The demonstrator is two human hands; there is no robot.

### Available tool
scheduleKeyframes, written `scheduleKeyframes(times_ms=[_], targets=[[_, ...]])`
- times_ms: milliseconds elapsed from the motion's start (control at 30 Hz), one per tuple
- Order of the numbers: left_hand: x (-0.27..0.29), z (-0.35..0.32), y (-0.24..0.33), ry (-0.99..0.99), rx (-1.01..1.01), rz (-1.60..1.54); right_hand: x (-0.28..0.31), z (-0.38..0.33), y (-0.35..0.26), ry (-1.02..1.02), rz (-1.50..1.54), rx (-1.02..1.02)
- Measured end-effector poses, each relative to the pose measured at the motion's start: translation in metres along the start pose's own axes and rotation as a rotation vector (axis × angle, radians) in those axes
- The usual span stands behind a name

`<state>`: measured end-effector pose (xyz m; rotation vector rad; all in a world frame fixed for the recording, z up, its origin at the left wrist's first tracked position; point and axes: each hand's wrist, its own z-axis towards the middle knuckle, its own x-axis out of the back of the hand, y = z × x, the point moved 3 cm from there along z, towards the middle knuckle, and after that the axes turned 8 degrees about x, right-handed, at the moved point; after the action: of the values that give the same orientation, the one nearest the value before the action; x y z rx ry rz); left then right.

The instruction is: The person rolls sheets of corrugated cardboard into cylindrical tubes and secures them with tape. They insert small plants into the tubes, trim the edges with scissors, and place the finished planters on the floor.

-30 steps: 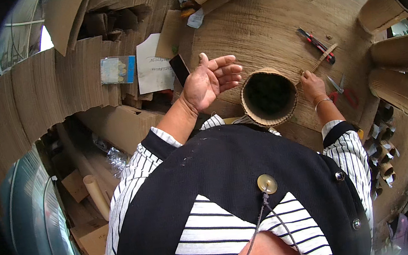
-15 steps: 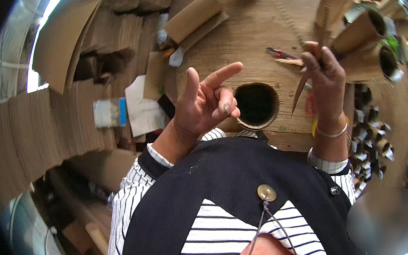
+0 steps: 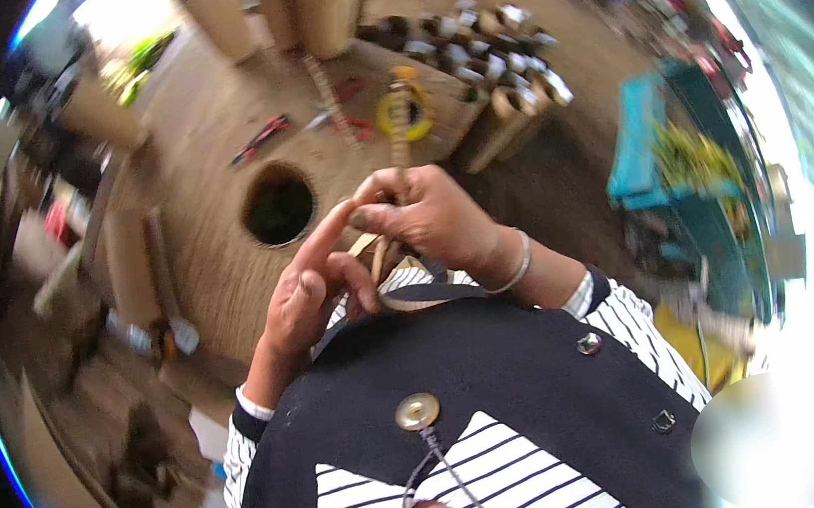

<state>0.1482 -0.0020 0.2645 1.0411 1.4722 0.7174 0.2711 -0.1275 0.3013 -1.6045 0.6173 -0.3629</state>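
Observation:
My right hand (image 3: pixel 441 215) is closed round a narrow braided strip (image 3: pixel 401 139), which rises upright above its knuckles. My left hand (image 3: pixel 304 301) meets it from the left, index finger reaching to the right thumb and the other fingers curled; what they pinch is partly hidden. Below both hands, thin brown strip ends (image 3: pixel 380 257) and a pale curved strip (image 3: pixel 411 304) come out near my apron. Beyond them, a round brown-rimmed opening (image 3: pixel 278 205), dark inside, stands at the table's near part.
Red-handled pliers (image 3: pixel 261 138) and a yellow tape roll (image 3: pixel 421 127) lie on the wooden table (image 3: pixel 209 191). A second braided strip (image 3: pixel 328 92) slants there. Tall brown tubes (image 3: pixel 218 20) stand behind. Several short tubes (image 3: pixel 479 45) crowd the right; beyond is a teal crate (image 3: pixel 635 143).
The view has swung to the right. My right hand has come in toward my body, and my left hand has moved from spread fingers in the air to meeting it at the strip.

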Motion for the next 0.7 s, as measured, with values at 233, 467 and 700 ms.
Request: scheduleKeyframes(times_ms=[233, 467, 700], targets=[[-0.058, 0.002, -0.034, -0.261, 0.197, 0.084, 0.015, -0.105, 0.05, 0.331, 0.261, 0.086], [-0.086, 0.012, -0.068, -0.258, 0.204, 0.473, 0.034, -0.157, 0.074, 0.513, 0.378, 0.142], [-0.12, 0.037, -0.091, -0.281, 0.277, 0.993, 0.175, -0.308, 0.126, 1.405, -0.047, -0.168]])
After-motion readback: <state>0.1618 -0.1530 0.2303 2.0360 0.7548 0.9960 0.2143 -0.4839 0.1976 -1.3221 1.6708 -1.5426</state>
